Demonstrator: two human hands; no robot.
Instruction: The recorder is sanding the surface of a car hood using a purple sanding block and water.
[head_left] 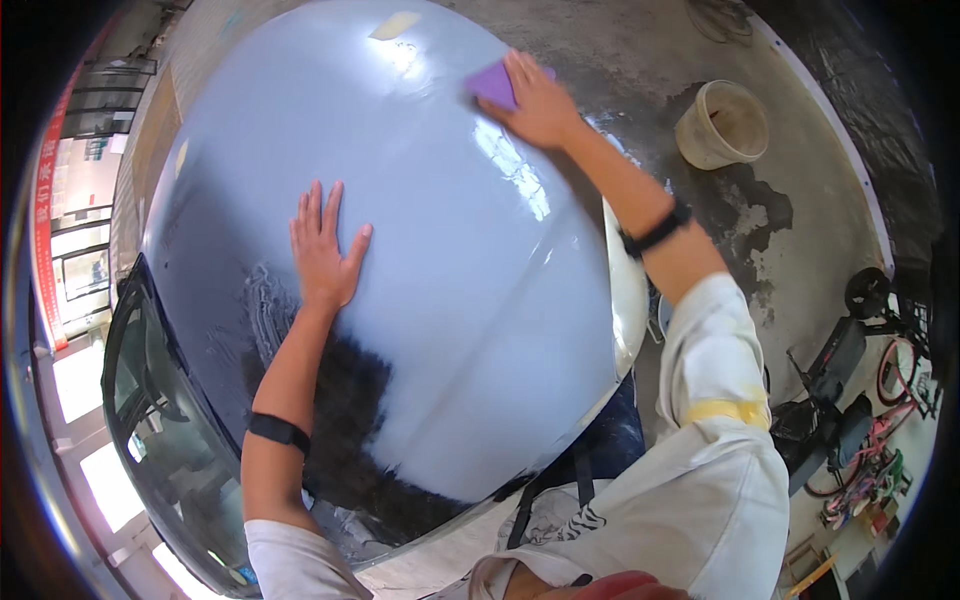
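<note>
A car bonnet (450, 260), mostly light grey-blue with a black patch near my left forearm, fills the middle of the view. My left hand (328, 250) lies flat on it with the fingers spread. Up at the far right edge of the bonnet, my right hand (537, 105) presses a purple cloth or pad (497, 86) against the surface; its exact kind cannot be told. The fingers curl over the pad and partly cover it. Wet-looking streaks (265, 305) mark the panel beside my left wrist.
A whitish bucket (722, 125) stands on the wet-stained concrete floor to the right. The car's windscreen (160, 430) is at the lower left. A scooter (840, 370) and bicycles (890, 430) are parked at the right. A red banner (48, 220) hangs at the far left.
</note>
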